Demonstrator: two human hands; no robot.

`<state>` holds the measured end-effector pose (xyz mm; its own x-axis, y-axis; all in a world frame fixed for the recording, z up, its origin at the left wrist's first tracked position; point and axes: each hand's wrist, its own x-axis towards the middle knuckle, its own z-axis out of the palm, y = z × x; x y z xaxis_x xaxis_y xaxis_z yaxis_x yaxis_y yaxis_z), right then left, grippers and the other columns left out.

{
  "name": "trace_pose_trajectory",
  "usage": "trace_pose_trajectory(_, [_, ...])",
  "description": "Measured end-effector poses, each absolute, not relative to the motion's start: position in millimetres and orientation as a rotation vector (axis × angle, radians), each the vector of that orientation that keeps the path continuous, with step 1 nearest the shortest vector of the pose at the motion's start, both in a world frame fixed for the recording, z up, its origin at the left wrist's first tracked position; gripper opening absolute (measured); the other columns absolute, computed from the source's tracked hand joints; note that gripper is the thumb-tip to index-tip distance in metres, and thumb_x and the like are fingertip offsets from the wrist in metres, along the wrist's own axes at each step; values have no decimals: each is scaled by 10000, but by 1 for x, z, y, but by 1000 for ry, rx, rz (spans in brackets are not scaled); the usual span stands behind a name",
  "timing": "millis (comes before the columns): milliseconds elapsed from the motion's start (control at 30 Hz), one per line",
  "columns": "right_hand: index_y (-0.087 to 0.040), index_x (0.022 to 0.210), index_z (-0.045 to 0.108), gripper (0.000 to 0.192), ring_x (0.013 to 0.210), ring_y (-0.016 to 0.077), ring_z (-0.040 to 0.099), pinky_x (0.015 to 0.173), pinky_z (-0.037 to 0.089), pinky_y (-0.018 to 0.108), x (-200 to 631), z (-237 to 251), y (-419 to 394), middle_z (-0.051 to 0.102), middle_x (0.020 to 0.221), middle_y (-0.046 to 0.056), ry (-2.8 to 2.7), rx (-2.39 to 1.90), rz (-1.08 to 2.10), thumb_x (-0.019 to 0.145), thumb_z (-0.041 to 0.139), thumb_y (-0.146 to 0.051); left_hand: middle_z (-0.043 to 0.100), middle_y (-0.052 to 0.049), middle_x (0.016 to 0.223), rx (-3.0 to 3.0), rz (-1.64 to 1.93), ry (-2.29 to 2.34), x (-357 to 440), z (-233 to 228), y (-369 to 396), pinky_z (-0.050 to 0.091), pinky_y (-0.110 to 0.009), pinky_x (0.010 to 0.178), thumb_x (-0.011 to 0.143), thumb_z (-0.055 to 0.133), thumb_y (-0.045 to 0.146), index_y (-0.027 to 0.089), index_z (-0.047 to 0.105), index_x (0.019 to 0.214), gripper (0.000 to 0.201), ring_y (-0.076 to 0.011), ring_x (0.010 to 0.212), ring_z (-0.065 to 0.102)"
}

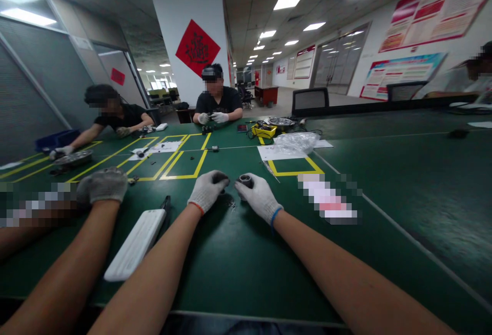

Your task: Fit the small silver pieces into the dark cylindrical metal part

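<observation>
Right hand (260, 197) holds a grey cylindrical part (246, 180).

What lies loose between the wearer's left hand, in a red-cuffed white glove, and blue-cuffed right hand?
Head view: small grey metallic pieces lie on the green tabletop between the left hand and right hand.

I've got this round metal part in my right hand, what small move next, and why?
Probably bring your left hand to the small pieces and pick one up: they lie on the green table between your hands, while your right hand holds the round metal part. Whether the left hand pinches something is unclear.
</observation>
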<state>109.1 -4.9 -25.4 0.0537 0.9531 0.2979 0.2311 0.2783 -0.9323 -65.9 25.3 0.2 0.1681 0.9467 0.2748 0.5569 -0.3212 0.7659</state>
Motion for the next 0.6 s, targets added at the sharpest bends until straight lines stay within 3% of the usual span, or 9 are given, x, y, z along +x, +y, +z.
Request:
trace_pose_trajectory(167, [-205,863,623,254,668,177,618,658,535,327,111,-29,0,638,729,-6,-1338,-1122,888,784,637,-446,764,-54,824,1854,1109,1293,-64,3,24,570,-300,669,757,699,359,156,747,922,265,-179,707,695])
trace_pose_trajectory(367, [-210,934,650,237,897,209,650,849,534,357,114,-26,0,707,909,25,-1418,-1045,755,725,644,-322,757,-55,802,1661,1165,1191,-58,9,20,536,-274,611,676,762,391,153,746,952,365,-170,685,690])
trace_pose_trajectory(600, [-220,857,618,168,841,204,614,791,512,339,117,-24,-3,670,830,5,-1468,-1060,727,702,607,-286,784,-87,857,1564,1203,1122,-54,17,14,539,-269,600,657,818,439,142,749,939,415,-174,689,706])
